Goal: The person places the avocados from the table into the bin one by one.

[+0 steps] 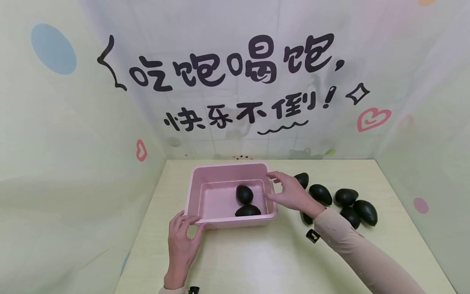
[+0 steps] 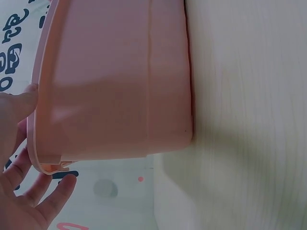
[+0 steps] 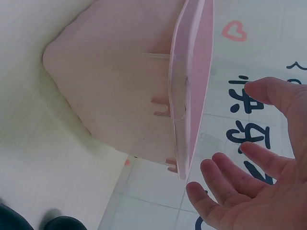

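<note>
A pink plastic bin (image 1: 235, 221) stands toward the back of the table. Inside it, near its right end, lie two dark avocados (image 1: 244, 194). My left hand (image 1: 183, 239) holds the bin's front left corner; in the left wrist view the thumb lies against the rim and the other fingers reach round the corner. Over the bin's right rim is my right hand (image 1: 290, 192), thumb and fingers spread apart with nothing between them. The right wrist view shows that hand (image 3: 268, 187) level with the rim, its fingers loosely bent.
Several more dark avocados (image 1: 365, 211) lie on the table (image 1: 257, 261) right of the bin, some partly hidden behind my right hand and forearm. A printed cloth (image 1: 235, 143) with black lettering hangs behind the table, and pale cloth walls stand at both sides.
</note>
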`<control>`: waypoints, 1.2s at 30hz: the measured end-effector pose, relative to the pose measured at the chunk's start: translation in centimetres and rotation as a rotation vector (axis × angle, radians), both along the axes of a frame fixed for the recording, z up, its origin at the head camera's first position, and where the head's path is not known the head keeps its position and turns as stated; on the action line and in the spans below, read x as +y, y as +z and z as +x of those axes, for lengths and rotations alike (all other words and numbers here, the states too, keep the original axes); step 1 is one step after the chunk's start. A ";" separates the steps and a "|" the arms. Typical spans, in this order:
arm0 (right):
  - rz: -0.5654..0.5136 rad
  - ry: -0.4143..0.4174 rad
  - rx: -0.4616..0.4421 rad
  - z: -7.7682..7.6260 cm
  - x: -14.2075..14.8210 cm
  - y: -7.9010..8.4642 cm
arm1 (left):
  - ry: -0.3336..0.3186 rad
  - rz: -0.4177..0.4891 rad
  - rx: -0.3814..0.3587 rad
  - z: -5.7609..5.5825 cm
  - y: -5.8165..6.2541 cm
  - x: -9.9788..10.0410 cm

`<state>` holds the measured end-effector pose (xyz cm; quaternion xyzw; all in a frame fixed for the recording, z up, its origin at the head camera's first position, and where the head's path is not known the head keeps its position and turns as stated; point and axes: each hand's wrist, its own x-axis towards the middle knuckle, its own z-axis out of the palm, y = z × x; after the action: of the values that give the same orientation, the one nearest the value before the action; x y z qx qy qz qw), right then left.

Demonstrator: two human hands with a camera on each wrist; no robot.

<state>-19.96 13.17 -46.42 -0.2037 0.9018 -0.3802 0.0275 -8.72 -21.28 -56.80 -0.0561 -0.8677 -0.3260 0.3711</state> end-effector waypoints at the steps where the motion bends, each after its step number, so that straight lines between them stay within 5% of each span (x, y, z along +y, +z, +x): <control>1: -0.008 -0.005 -0.004 0.0 0.1 0.0 | -0.001 0.001 0.002 0.0 0.0 0.0; 23: -0.064 -0.067 -0.023 0.9 1.8 -0.8 | 0.008 -0.004 -0.002 -0.1 0.0 -0.1; 36: -0.109 -0.094 -0.022 1.5 2.6 -2.8 | 0.008 0.002 -0.031 -0.1 -0.3 -0.2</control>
<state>-18.41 15.76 -49.22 -0.1582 0.8880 -0.4317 0.0083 -8.87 -21.48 -57.15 -0.0472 -0.8732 -0.3264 0.3587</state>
